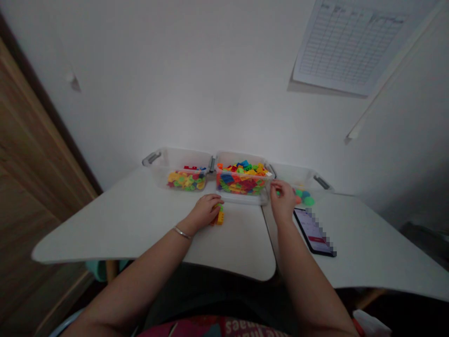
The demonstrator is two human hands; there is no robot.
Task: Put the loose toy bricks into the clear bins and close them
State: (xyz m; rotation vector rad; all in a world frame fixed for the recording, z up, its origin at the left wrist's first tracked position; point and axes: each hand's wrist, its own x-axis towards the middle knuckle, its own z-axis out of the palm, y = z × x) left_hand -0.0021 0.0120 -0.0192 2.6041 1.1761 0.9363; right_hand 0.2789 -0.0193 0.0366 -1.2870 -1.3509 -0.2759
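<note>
My left hand [206,209] rests on the table with its fingers curled over a small cluster of joined toy building bricks [220,217], yellow, orange and green. The palm and fingers hide part of the cluster. My right hand [284,199] is raised beside the right end of the middle bin, its fingers closed in a pinch. A speck of green shows by its fingertips; whether they hold it I cannot tell. The middle clear bin [242,199] is heaped with bricks of many colours [242,180].
A left clear bin [161,164] contains mostly yellow and green pieces. The right bin [298,173] has several round green, blue and orange pieces. A phone [312,231] lies right of my right forearm. Two white tabletops [242,248] meet at a seam. Behind them rises a wall.
</note>
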